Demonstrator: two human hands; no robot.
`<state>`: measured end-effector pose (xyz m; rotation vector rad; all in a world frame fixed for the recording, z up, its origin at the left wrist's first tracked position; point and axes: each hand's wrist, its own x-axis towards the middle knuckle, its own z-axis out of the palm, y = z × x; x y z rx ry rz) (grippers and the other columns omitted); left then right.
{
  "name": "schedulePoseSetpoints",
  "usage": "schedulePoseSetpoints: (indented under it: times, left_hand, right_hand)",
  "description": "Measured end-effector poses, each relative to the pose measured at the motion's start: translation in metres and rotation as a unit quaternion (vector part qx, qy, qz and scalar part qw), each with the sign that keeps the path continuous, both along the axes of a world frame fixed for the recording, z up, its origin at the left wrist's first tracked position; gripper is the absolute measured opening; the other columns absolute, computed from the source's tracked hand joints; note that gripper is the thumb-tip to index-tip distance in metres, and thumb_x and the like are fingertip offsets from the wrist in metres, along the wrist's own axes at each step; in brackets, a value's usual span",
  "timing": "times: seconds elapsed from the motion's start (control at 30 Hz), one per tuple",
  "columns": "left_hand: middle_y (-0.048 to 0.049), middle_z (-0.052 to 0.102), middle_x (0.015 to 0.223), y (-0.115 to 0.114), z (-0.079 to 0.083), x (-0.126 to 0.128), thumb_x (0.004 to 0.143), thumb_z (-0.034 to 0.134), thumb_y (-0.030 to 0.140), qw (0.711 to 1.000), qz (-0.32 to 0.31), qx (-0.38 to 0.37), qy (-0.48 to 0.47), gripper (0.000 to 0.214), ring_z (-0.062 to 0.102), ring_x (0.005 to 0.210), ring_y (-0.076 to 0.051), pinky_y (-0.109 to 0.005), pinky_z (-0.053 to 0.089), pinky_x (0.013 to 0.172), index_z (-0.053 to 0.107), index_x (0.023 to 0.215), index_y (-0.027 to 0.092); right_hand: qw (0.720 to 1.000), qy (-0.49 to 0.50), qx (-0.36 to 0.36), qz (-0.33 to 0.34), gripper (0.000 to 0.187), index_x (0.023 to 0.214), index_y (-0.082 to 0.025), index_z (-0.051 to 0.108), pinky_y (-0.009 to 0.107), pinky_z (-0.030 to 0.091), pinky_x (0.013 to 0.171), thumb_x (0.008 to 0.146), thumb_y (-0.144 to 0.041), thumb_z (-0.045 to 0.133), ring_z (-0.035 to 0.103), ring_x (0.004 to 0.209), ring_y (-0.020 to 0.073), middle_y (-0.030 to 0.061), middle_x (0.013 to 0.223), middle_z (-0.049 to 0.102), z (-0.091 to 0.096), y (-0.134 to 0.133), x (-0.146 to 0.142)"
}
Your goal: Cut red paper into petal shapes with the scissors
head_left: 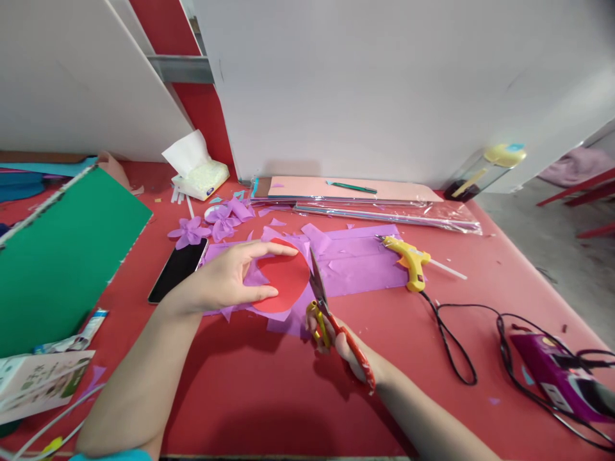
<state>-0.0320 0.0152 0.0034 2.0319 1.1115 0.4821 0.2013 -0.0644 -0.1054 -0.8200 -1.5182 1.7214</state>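
Note:
My left hand (225,278) rests with fingers stretched flat on a red paper disc (286,282) and the purple paper (355,262) under it, on the red table (269,384). My right hand (336,339) grips red-and-yellow scissors (327,307) at the disc's right edge; the blades point away from me, cutting the purple paper along the disc. Purple scraps lie around the disc.
A black phone (177,269) lies left of my hand, purple paper flowers (189,230) beyond it. A yellow glue gun (410,259) with black cable (451,346) sits to the right. Green board (62,256), tissue box (199,176), wrapped paper sheets (355,192) and a purple device (557,374) ring the area.

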Motion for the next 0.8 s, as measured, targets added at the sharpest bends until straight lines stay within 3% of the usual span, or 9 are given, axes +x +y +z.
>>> schedulePoseSetpoints:
  times: [0.47,0.8]
  left_hand:
    - [-0.0043,0.059,0.126,-0.005,0.005,0.011,0.073,0.061,0.019,0.998,-0.047,-0.004,0.032,0.049,0.052,0.118,-0.021,-0.034,0.042,0.101,0.054,0.122,0.024]
    - [-0.0035,0.057,0.128,-0.009,0.0,0.015,0.074,0.06,0.021,0.999,-0.036,-0.012,0.015,0.049,0.05,0.121,-0.021,-0.035,0.04,0.104,0.053,0.123,0.025]
  right_hand:
    - [1.0,-0.005,0.007,-0.016,0.056,0.104,-0.023,0.047,0.032,0.037,0.067,0.082,-0.071,0.031,0.038,0.069,0.0166,0.0041,0.087,0.043,-0.004,-0.004,0.001]
    - [0.999,0.016,0.031,-0.029,0.054,0.092,-0.022,0.05,0.031,0.034,0.067,0.083,-0.071,0.029,0.037,0.069,0.0169,0.0021,0.078,0.042,0.005,-0.001,-0.003]
